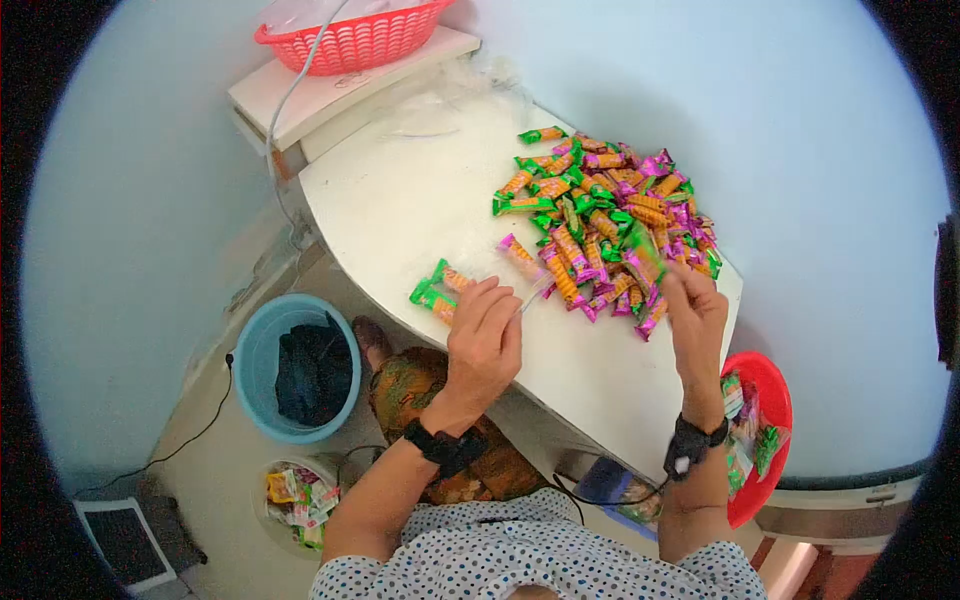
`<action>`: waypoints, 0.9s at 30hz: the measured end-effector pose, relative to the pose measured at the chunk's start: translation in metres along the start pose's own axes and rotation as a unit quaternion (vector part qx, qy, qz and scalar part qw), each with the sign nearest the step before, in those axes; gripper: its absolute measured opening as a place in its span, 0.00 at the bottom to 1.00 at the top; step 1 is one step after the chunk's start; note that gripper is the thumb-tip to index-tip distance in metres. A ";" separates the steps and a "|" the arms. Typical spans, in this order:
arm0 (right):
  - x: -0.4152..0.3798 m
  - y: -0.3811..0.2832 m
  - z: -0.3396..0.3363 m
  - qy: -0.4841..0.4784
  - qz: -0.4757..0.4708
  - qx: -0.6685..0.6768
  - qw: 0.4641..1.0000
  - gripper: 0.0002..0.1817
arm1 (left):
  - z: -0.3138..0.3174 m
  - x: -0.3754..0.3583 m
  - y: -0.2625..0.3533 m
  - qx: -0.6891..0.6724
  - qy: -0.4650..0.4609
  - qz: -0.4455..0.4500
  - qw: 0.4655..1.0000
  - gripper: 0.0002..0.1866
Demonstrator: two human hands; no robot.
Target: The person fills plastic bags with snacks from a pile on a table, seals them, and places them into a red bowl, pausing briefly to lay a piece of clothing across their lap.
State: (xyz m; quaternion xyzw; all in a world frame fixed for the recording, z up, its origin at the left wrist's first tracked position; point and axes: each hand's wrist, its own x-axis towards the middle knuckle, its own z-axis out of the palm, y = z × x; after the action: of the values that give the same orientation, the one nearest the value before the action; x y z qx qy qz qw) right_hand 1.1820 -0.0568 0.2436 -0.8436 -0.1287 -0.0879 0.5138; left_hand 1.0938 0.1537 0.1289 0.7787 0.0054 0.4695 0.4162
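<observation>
A heap of small wrapped snack sticks, in orange, green and purple wrappers, covers the right part of the white table. My right hand is at the heap's near right edge, with thumb and fingers pinched on a green-ended wrapped snack that is blurred by motion. Farther left, my left hand closes on a clear plastic bag, whose edge shows past the fingers. Two green-ended packets lie just left of those fingers. A purple-ended packet lies between the left hand and the heap.
The white table has a curved near edge. At its back lie clear plastic bags, beside a white box bearing a red basket. Below stand a blue bucket, a bin with wrappers and a red basin.
</observation>
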 end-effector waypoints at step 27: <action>-0.022 0.019 0.114 -0.176 0.037 0.121 0.976 0.04 | -0.005 0.006 0.007 -0.012 -0.026 0.027 0.999 0.09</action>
State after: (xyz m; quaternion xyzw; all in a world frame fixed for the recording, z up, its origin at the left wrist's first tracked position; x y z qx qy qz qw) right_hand 1.1688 0.0329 0.1693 -0.7815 -0.1951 0.0974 0.5846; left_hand 1.0904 0.1544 0.1388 0.7852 -0.0325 0.4605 0.4128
